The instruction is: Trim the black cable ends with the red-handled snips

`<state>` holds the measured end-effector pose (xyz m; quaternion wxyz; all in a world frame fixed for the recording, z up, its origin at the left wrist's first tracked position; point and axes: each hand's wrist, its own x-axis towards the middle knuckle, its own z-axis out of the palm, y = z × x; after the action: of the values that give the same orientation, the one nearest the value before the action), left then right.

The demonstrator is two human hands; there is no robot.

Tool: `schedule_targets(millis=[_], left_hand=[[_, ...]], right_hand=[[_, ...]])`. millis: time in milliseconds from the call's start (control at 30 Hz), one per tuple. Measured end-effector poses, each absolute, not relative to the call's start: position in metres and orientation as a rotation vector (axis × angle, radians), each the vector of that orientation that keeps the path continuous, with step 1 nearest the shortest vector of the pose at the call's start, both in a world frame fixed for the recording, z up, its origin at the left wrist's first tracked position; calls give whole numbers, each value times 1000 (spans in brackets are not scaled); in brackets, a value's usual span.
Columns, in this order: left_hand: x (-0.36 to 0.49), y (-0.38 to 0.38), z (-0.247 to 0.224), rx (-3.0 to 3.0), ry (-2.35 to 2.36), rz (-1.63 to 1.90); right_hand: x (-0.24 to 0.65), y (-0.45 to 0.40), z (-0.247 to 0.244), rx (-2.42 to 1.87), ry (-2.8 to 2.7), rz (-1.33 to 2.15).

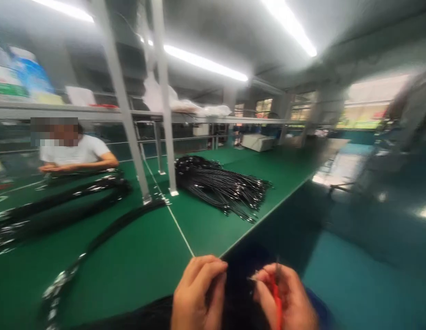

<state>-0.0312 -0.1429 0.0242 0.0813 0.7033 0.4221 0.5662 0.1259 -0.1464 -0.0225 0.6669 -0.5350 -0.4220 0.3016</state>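
Note:
My left hand (pixel 197 293) is at the bottom centre with its fingers curled around a black bundle of cables (pixel 238 293) that lies across my lap at the table's near edge. My right hand (pixel 286 298) is just to its right and holds a red-handled tool (pixel 276 298), its tip near the cable bundle. The picture is blurred, so the exact grip is hard to read.
A green table (pixel 199 224) carries a heap of black cables (pixel 219 183) and long black bundles (pixel 61 206) on the left. Grey frame posts (pixel 164 101) stand on it. A person in a white shirt (pixel 75 151) sits opposite at left. An aisle with blue floor (pixel 353 275) runs on the right.

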Motion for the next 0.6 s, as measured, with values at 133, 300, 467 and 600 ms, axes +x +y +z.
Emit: schedule_targets(millis=[133, 300, 467, 600], left_hand=[[-41, -145, 28, 2626, 1148, 1647], [-23, -144, 26, 2854, 1297, 1592], [-20, -141, 23, 2822, 1317, 1627], [-24, -147, 14, 2394, 1401, 1535]], right_hand=[[102, -151, 1, -1229, -951, 708], [100, -157, 2, -1248, -992, 633], [102, -159, 0, -1276, -1045, 551], [99, -162, 6, -1266, -1016, 542]])
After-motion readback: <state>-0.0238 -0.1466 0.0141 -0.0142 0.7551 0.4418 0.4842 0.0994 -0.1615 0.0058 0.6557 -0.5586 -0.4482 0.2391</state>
